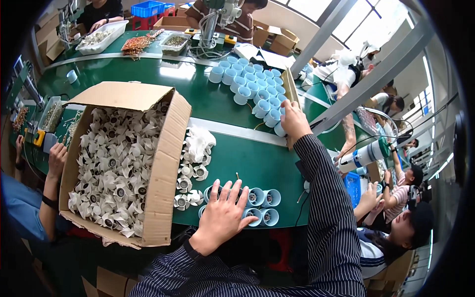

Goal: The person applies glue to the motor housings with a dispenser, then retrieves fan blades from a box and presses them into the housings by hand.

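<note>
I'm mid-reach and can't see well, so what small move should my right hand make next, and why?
Probably close the right hand around the nearest light blue cup at the edge of the far cluster. The fingers already rest there, open, and the left hand lies flat on the near row of cups, holding nothing.

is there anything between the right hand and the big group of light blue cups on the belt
Nothing visible. The right hand already reaches the near edge of the group of light blue plastic cups on the green belt, touching or nearly touching the closest ones. The left hand rests on separate cups nearer the person.
</note>
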`<state>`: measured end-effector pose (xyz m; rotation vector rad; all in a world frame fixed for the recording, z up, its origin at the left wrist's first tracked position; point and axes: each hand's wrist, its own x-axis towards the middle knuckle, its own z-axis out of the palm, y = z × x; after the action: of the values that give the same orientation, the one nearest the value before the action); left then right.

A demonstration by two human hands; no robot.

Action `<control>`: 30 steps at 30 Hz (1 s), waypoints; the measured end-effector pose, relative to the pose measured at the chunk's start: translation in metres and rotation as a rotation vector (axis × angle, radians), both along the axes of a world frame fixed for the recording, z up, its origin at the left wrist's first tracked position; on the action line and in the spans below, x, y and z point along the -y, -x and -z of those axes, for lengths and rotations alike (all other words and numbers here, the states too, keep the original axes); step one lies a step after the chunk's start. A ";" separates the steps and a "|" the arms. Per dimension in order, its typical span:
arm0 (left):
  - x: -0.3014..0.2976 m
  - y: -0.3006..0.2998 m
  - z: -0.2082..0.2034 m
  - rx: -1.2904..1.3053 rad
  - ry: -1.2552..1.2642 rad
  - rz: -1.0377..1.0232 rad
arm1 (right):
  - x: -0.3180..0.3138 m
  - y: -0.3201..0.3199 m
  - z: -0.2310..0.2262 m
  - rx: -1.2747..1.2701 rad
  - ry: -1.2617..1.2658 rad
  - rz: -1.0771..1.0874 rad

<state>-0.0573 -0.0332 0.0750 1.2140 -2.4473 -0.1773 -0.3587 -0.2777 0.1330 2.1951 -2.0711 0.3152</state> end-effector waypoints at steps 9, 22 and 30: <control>0.001 0.000 0.003 -0.038 -0.005 0.008 | 0.051 0.017 0.048 -0.018 -0.041 0.026; 0.003 0.003 0.003 -0.067 0.001 0.028 | 0.020 0.005 0.042 0.024 -0.049 -0.121; -0.005 0.003 0.006 -0.072 0.026 0.013 | -0.104 0.005 0.006 0.170 -0.074 -0.075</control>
<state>-0.0606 -0.0281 0.0695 1.1605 -2.3888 -0.1892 -0.3635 -0.1735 0.1270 2.3692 -2.1196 0.4541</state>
